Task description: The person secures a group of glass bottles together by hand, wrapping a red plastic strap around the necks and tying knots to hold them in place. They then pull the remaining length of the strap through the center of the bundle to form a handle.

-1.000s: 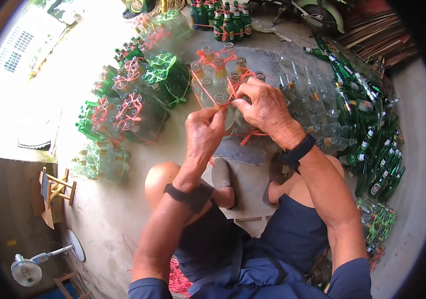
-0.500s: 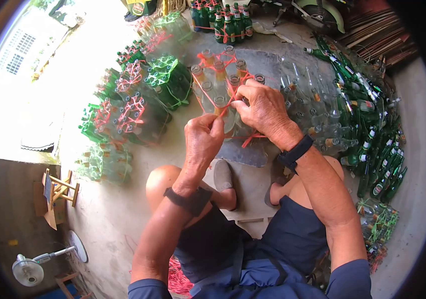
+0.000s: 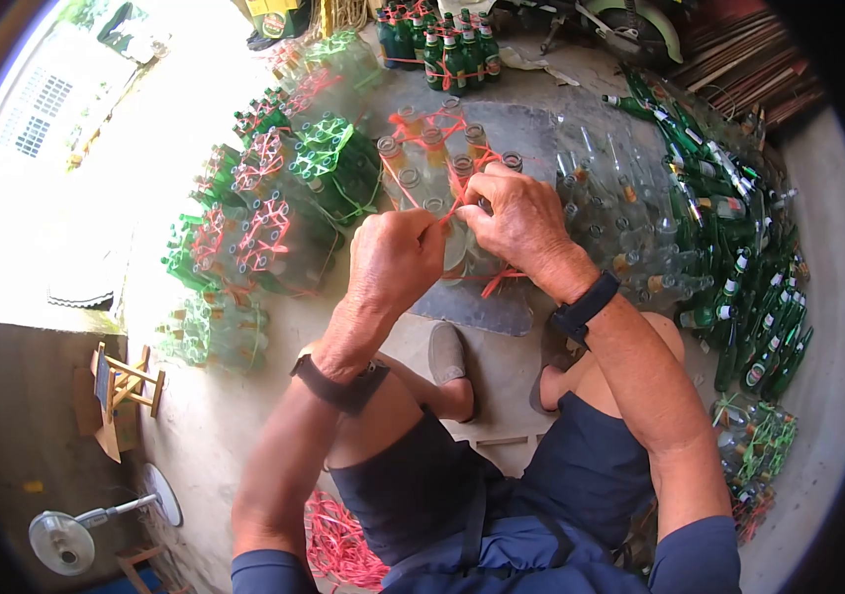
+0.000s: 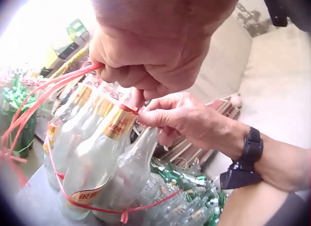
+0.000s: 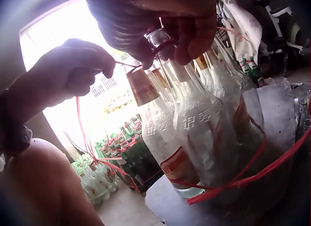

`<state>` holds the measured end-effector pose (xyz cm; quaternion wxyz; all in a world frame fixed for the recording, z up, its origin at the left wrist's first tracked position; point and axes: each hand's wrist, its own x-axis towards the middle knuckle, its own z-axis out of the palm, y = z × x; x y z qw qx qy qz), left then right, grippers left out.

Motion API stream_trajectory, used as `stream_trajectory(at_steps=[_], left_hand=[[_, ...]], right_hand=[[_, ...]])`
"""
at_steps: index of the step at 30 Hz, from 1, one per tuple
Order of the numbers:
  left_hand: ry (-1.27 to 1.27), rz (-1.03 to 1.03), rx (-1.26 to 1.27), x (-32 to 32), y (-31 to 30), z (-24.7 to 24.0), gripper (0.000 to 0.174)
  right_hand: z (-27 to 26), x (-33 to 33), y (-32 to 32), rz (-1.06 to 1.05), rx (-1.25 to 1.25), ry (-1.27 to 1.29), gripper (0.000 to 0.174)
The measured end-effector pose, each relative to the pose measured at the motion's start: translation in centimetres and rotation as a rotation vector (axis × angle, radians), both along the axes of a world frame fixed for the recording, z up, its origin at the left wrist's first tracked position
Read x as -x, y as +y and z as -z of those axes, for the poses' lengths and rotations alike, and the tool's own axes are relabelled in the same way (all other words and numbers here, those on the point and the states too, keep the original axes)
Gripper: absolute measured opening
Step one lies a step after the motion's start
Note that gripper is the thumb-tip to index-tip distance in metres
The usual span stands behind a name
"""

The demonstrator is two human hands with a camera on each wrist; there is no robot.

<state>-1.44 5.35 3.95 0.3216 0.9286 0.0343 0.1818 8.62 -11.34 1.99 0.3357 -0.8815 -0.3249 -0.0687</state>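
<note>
A bundle of clear glass bottles (image 3: 409,182) with gold neck foil stands upright, bound with red plastic string (image 5: 262,176) round its lower part and between its necks. At the near side of the necks, my left hand (image 3: 393,259) grips the string in a fist, and loose strands (image 4: 53,85) trail from it in the left wrist view. My right hand (image 3: 521,220) pinches the string close beside a bottle neck, thumb against forefinger. A short taut length (image 5: 127,64) spans the two hands in the right wrist view. The right fingers partly hide the nearest necks.
Bundles of tied bottles (image 3: 266,233) stand on the left, with green ones (image 3: 457,54) at the back. Loose clear bottles (image 3: 620,213) and green bottles (image 3: 739,297) lie to the right. A heap of red string (image 3: 343,540) lies by the left leg, near a fan (image 3: 64,540).
My left hand has pulled slightly left and turned, its back now facing up. The right hand keeps its pinch at nearly the same spot. The head view has shifted slightly.
</note>
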Motion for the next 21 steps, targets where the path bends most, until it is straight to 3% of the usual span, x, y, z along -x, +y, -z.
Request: stream_trajectory(at_steps=[8,15,21], left_hand=[[-0.018,0.179,-0.194,-4.2,1.3,-2.1,0.015],[0.042,0.102,-0.166,-6.2,3.0,0.0,0.017],[0.124,-0.017,0.032,-5.4,3.3,0.4,0.022]], right_hand=[[0.4,-0.1,-0.1,-0.031,0.001,-0.049,0.017],[0.6,-0.3,-0.1,-0.035,-0.003,-0.070,0.015],[0.3,0.0,-0.3,-0.064,-0.018,-0.081,0.015]])
